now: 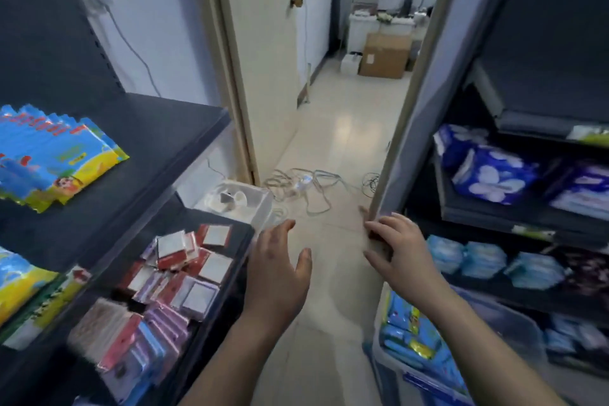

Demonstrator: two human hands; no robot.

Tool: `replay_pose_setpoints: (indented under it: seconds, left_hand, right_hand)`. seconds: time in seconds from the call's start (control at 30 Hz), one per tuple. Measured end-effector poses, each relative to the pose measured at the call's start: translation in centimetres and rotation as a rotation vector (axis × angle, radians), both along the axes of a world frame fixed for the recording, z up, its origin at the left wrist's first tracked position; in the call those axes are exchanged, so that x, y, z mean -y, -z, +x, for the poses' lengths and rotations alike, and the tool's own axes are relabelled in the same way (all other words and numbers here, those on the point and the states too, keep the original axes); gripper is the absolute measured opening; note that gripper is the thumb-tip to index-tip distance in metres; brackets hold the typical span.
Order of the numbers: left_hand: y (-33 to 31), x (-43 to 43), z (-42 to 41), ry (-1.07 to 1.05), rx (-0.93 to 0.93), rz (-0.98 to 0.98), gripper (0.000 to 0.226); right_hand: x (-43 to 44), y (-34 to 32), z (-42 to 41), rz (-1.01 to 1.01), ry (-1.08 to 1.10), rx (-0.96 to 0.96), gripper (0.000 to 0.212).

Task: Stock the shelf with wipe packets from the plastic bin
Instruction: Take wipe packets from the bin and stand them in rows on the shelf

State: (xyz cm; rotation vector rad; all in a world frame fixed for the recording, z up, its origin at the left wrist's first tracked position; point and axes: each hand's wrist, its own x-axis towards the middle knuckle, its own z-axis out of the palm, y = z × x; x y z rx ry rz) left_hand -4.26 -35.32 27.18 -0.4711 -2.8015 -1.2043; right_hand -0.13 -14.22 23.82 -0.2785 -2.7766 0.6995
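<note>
1. Head view, left hand (280, 269): fingers spread wide and slightly curled, palm turned inward, empty, hovering in the aisle just beside the end of the left shelf unit (158, 128) without clear contact.
2. Right hand (400, 250): fingers (379, 227) loosely spread, tips resting against the pale upright edge of the right shelf unit (428, 102); nothing gripped inside the palm.
3. Plastic bin (514, 323): one, translucent, low on the right under the right forearm, with blue and yellow wipe packets (412, 330) piled inside; too blurred to count.
4. Stocked wipe packets (56, 155): one fanned stack on the dark upper left shelf, roughly six edges showing, exact count unclear.
5. More blue-yellow packs (19, 287) on the shelf below, at the far left edge, partly cut off.
6. Small red, white and pink packets (184, 267) heaped on a lower left shelf; count impossible to tell.
7. Blue packs (494, 175) on the right shelves, several rows.
8. One tangle of cables (303, 184) on the floor beyond the hands.
</note>
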Motion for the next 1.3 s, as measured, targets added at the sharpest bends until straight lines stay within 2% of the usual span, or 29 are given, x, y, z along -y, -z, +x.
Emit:
replay_pose_setpoints:
  seconds: [0.3,0.53,0.73,0.87,0.97,1.03,1.17,1.3]
  left_hand:
    - [6.2,-14.2,5.8,0.222,0.219,-0.07,0.045]
    - [12.9,-23.1,9.1,0.213,0.458,-0.158,0.043]
    - [19.9,-27.8,8.2,0.184,0.574,-0.249,0.035]
    - [26.1,-30.5,6.7,0.165,0.63,-0.327,0.033]
    - [31.9,-32.4,5.1,0.18,0.664,-0.422,0.024]
    - [35.9,-33.7,4.0,0.169,0.687,-0.474,0.03]
    - [42.2,-36.2,2.8,0.121,0.741,-0.546,0.043]
    - [46.9,-37.7,2.8,0.092,0.711,-0.652,0.05]
  right_hand:
    - [-13.5,5.1,12.9,-0.076,0.322,0.211,0.043]
    - [-22.3,13.0,19.1,-0.164,0.37,0.323,0.032]
    - [-25.7,19.8,19.6,-0.203,0.368,0.392,0.034]
    - [-27.0,25.0,18.7,-0.3,0.414,0.445,0.045]
    - [-28.1,28.8,18.3,-0.336,0.44,0.486,0.044]
    - [-29.0,31.3,18.1,-0.342,0.447,0.481,0.034]
    - [-30.0,35.8,18.1,-0.339,0.475,0.479,0.034]
    - [-30.3,39.4,18.3,-0.333,0.507,0.462,0.031]
